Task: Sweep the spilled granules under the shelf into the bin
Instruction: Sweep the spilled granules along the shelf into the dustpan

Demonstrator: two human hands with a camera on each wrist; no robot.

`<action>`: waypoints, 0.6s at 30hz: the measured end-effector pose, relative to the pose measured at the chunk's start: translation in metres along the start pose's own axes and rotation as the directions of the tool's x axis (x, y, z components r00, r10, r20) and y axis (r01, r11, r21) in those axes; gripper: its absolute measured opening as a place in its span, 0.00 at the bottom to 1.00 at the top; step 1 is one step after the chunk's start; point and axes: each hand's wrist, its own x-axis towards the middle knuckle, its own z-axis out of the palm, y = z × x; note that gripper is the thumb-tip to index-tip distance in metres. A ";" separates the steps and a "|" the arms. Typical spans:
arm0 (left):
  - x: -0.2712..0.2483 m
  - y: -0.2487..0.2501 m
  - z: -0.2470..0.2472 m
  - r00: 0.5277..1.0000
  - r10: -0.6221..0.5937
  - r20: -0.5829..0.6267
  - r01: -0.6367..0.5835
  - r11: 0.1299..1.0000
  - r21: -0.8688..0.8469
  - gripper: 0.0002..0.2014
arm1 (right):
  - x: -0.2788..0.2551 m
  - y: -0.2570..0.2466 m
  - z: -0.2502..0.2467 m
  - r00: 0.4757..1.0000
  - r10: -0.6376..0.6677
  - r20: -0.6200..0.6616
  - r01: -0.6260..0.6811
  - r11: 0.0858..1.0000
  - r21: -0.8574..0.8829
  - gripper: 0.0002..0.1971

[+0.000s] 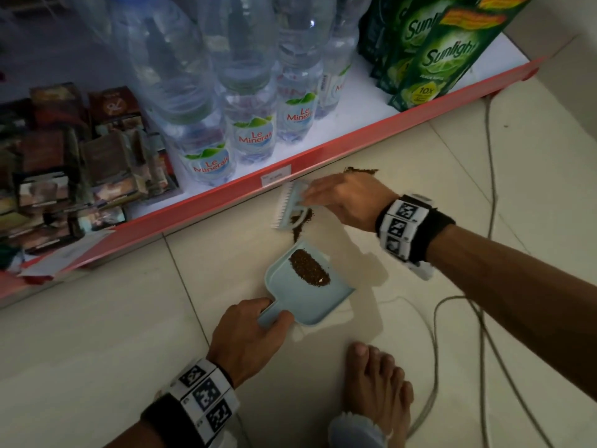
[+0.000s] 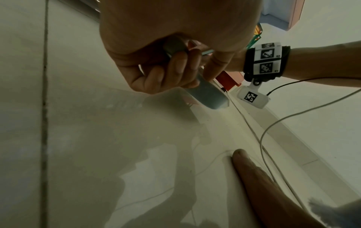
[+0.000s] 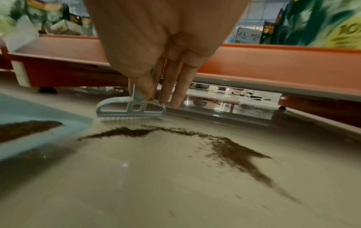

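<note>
A light blue dustpan (image 1: 290,291) lies on the tiled floor, a pile of brown granules (image 1: 308,268) inside it. My left hand (image 1: 255,328) grips its handle (image 2: 207,95) from the near side. Just beyond the pan's lip, my right hand (image 1: 326,198) pinches the stem of a small pale brush (image 1: 290,205); its bristles rest on the floor. Loose granules (image 3: 234,152) trail across the floor between brush (image 3: 131,110) and pan (image 3: 29,111). More granules (image 1: 360,171) lie at the red shelf edge (image 1: 355,137). No bin is in view.
The shelf holds water bottles (image 1: 252,130), green detergent pouches (image 1: 429,53) and dark boxes (image 1: 80,163). Cables (image 1: 436,318) loop over the floor on the right. A bare foot (image 1: 378,379) stands beside the pan. A low gap (image 3: 224,94) opens under the shelf.
</note>
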 end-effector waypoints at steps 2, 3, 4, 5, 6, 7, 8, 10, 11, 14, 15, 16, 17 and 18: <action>-0.004 -0.002 0.000 1.000 0.002 0.001 -0.002 1.000 -0.010 0.21 | -0.017 0.017 -0.003 1.000 0.024 -0.008 -0.024 1.000 -0.017 0.19; -0.005 -0.002 0.000 1.000 0.003 0.002 -0.003 1.000 -0.013 0.22 | -0.026 0.027 -0.006 0.999 0.042 -0.021 -0.043 0.999 -0.024 0.21; -0.006 -0.001 0.000 1.000 0.002 0.003 -0.002 1.000 -0.011 0.22 | -0.033 0.036 -0.010 0.997 0.067 -0.032 -0.068 0.997 -0.030 0.22; -0.006 -0.001 0.000 1.000 0.000 0.003 0.000 1.000 -0.006 0.21 | -0.039 0.042 -0.015 0.995 0.091 -0.043 -0.093 0.995 -0.031 0.22; -0.006 0.001 0.000 1.000 0.002 0.005 -0.002 1.000 0.001 0.21 | -0.042 0.046 -0.019 0.993 0.106 -0.054 -0.107 0.994 -0.025 0.22; -0.005 0.002 0.001 1.000 0.006 0.008 -0.006 1.000 0.007 0.20 | -0.043 0.047 -0.021 0.992 0.106 -0.065 -0.107 0.994 -0.013 0.21; -0.005 0.003 0.001 1.000 0.011 0.012 -0.011 1.000 0.012 0.20 | -0.042 0.045 -0.023 0.992 0.095 -0.078 -0.095 0.995 0.005 0.21; -0.004 0.007 0.002 1.000 0.016 0.025 -0.016 1.000 0.015 0.20 | -0.032 0.034 -0.023 0.992 0.065 -0.106 -0.061 0.997 0.046 0.20; -0.004 0.008 0.003 0.999 0.016 0.035 -0.016 1.000 0.016 0.19 | -0.025 0.025 -0.021 0.992 0.048 -0.113 -0.041 0.997 0.060 0.20; -0.008 0.009 0.005 0.998 0.029 0.057 -0.030 0.999 0.021 0.21 | -0.002 -0.006 -0.012 0.998 -0.028 -0.051 0.033 0.994 0.105 0.21; -0.010 0.009 0.006 0.998 0.032 0.062 -0.034 0.999 0.019 0.22 | 0.004 -0.015 -0.008 0.998 -0.061 -0.003 0.061 0.991 0.116 0.21; -0.012 0.008 0.006 0.997 0.034 0.064 -0.035 0.999 0.021 0.24 | 0.009 -0.022 -0.005 0.995 -0.091 0.050 0.085 0.990 0.113 0.21; -0.015 0.007 0.007 0.997 0.031 0.067 -0.033 0.999 0.026 0.24 | 0.012 -0.025 -0.003 0.989 -0.111 0.100 0.101 0.990 0.099 0.21; -0.018 0.006 0.008 0.997 0.022 0.071 -0.025 0.999 0.034 0.25 | 0.012 -0.025 -0.003 0.983 -0.122 0.136 0.112 0.990 0.080 0.22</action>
